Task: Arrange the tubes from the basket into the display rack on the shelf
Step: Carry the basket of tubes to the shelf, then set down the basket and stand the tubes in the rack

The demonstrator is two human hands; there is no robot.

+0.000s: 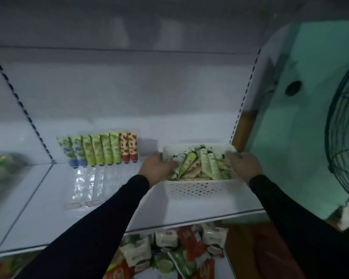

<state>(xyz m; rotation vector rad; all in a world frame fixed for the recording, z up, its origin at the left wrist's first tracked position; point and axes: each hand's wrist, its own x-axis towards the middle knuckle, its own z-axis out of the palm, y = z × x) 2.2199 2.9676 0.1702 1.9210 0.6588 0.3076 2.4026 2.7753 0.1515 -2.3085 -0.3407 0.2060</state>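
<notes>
The white basket [197,190] on the shelf holds a loose pile of tubes [201,166], probably light, soft and slippery, best pinched mid-body; the left hand [156,165] reaches among them, grip unclear, the right hand [244,165] grips the basket's rim.

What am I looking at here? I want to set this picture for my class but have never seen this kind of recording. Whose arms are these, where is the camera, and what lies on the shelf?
No machine here: a person wears a camera on the head, looking down at both arms in dark sleeves. There is one view only. The left hand and right hand grip opposite sides of a white perforated basket piled with tubes. It rests on a white shelf. To its left, a clear display rack holds a back row of eight tubes: two blue-capped, four green, two red. The picture is somewhat blurred.
</notes>
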